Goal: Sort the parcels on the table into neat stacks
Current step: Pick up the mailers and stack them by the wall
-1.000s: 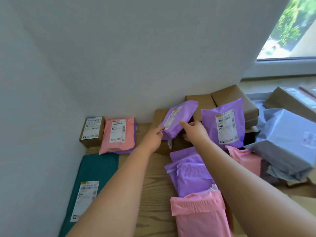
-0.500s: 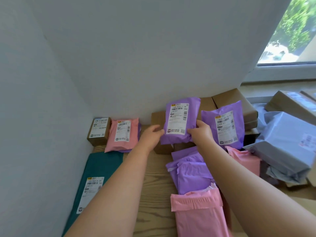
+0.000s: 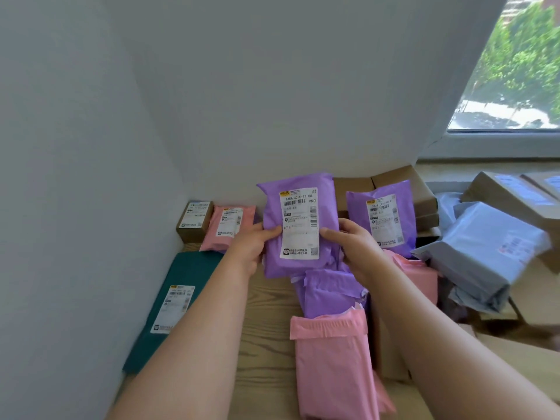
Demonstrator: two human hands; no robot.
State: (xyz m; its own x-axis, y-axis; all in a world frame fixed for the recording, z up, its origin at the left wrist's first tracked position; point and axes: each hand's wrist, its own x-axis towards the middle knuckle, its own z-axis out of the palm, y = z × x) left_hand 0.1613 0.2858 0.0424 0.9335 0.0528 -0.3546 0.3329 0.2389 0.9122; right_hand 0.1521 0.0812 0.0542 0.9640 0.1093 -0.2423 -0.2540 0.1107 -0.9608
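The purple parcel (image 3: 298, 225) is held upright above the table (image 3: 266, 328), near its far edge by the wall, over a heap of purple mailers (image 3: 330, 289). Bare wood runs between that heap and the green parcel (image 3: 178, 304) along the left edge; a grey parcel (image 3: 485, 253) crowds the right. The left hand (image 3: 251, 244) and right hand (image 3: 351, 244) each grip a side, thumbs on the front. Its label reads "140A A015-11 08", "VR0" and "A015".
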